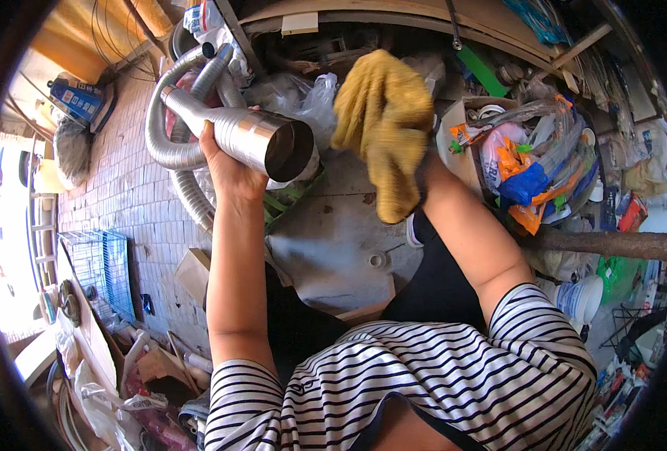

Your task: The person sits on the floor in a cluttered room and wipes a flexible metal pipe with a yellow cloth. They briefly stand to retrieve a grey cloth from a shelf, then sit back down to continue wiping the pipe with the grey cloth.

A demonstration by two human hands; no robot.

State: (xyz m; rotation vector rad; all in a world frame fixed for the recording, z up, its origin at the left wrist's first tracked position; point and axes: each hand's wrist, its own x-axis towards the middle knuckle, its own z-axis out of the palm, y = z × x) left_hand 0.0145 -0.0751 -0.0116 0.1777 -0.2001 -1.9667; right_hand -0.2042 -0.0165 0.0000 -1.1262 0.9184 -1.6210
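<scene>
My left hand (pixel 232 167) grips a shiny metal duct tube (pixel 254 141) from beneath, its wide open end pointing toward the centre right. A ridged flexible silver hose (pixel 155 128) loops behind and below it. My right hand, raised at centre right, is hidden inside or behind a crumpled, motion-blurred yellow cloth (pixel 382 128), which hangs from it apart from the tube. Crumpled clear plastic (pixel 319 98) lies behind, between tube and cloth.
A box of plastic bags and packaging (pixel 525 165) stands right, above a wooden pole (pixel 611 244). A blue wire cage (pixel 96 274) leans at left on the paved floor (pixel 115 188). Cardboard and scraps (pixel 160 368) lie lower left. A wooden ledge (pixel 378 16) crosses the top.
</scene>
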